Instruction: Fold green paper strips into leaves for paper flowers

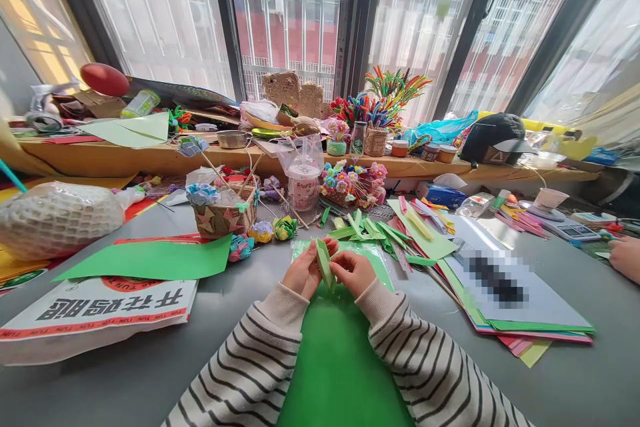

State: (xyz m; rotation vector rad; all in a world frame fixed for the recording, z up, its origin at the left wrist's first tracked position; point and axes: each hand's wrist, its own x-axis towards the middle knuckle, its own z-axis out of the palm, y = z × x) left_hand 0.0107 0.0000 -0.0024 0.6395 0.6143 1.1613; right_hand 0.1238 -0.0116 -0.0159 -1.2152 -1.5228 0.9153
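Between my two hands is a folded strip of light green paper (325,264), held upright and slightly tilted. My left hand (303,271) grips its left side, the fingers curled behind it. On the other side, my right hand (354,272) pinches the paper's edge between thumb and fingers. Below them a bright green sheet (345,353) runs down toward me, with a clear plastic sleeve at its far end. Just beyond my hands lies a pile of green folded paper strips (367,227).
A basket of paper flowers (226,217) and a lidded cup (303,187) stand behind. Left are a green sheet (150,260) and a printed bag (100,320); right, a stack of paper (545,300). Another person's hand (626,257) shows at the right edge.
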